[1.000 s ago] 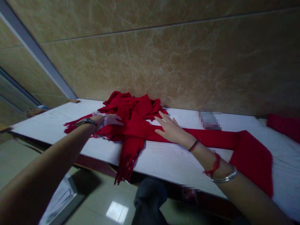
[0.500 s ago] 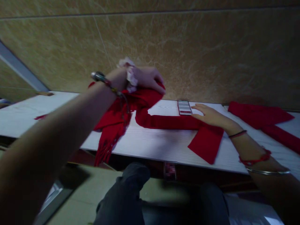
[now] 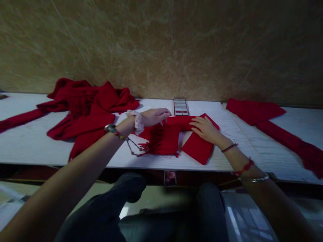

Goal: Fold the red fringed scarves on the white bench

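Note:
In the head view a red fringed scarf (image 3: 169, 139) lies in a narrow folded strip on the white table, its tasselled end turned toward the front edge. My left hand (image 3: 154, 117) is just above that end, fingers loosely bent and apart, with nothing visibly held. My right hand (image 3: 205, 129) rests flat and open on the strip's right part, where a squared flap (image 3: 198, 148) angles toward me. A heap of red scarves (image 3: 98, 107) lies loosely to the left of my left hand.
A phone (image 3: 181, 107) with a lit screen lies by the wall, behind the strip. Another folded red scarf (image 3: 254, 111) stretches along the right side of the white table (image 3: 242, 158). A marbled tile wall (image 3: 161, 50) rises directly behind the table.
My left hand has let go of the bunched scarf and moved lower. The fringed end now lies over the strip near my right hand. The view has shifted, showing the loose heap at left.

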A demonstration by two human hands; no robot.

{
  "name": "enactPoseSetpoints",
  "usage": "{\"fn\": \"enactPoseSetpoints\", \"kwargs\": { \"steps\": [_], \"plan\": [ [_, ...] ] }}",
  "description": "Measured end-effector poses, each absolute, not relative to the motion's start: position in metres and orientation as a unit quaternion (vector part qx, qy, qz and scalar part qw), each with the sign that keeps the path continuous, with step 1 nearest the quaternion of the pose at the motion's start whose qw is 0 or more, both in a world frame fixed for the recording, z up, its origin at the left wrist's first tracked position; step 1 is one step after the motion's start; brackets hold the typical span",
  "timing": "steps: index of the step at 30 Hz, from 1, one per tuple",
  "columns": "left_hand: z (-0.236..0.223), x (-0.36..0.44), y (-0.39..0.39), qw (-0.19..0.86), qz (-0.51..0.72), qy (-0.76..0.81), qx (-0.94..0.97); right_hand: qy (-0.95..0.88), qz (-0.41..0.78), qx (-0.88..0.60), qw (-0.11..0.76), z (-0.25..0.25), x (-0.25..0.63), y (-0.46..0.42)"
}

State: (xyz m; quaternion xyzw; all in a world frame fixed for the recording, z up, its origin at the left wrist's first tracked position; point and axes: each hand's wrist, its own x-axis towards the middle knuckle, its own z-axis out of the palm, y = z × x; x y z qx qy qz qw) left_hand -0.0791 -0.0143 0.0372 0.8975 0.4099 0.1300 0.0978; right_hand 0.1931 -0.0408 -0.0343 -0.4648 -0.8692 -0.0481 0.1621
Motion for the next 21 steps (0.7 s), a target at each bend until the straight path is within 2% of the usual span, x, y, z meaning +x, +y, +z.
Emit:
{"fn": "enactPoseSetpoints", "kwargs": {
  "steps": [3,8,12,21],
  "plan": [
    [0.036,-0.093,-0.013,0.114,0.101,0.387,0.909,-0.882,-0.029,-0.439,0.171,-0.028,0.191,-0.044],
    [-0.004,-0.092,-0.014,0.084,-0.018,0.363,0.928,-0.890,-0.040,-0.416,0.179,-0.025,0.188,-0.048],
    [-0.014,-0.089,-0.012,0.084,0.004,0.352,0.932,-0.895,-0.041,-0.402,0.189,-0.028,0.184,-0.051],
    [0.011,-0.076,0.001,0.122,0.049,0.326,0.936,-0.879,-0.055,-0.407,0.243,-0.015,0.169,-0.056]
  ]
}}
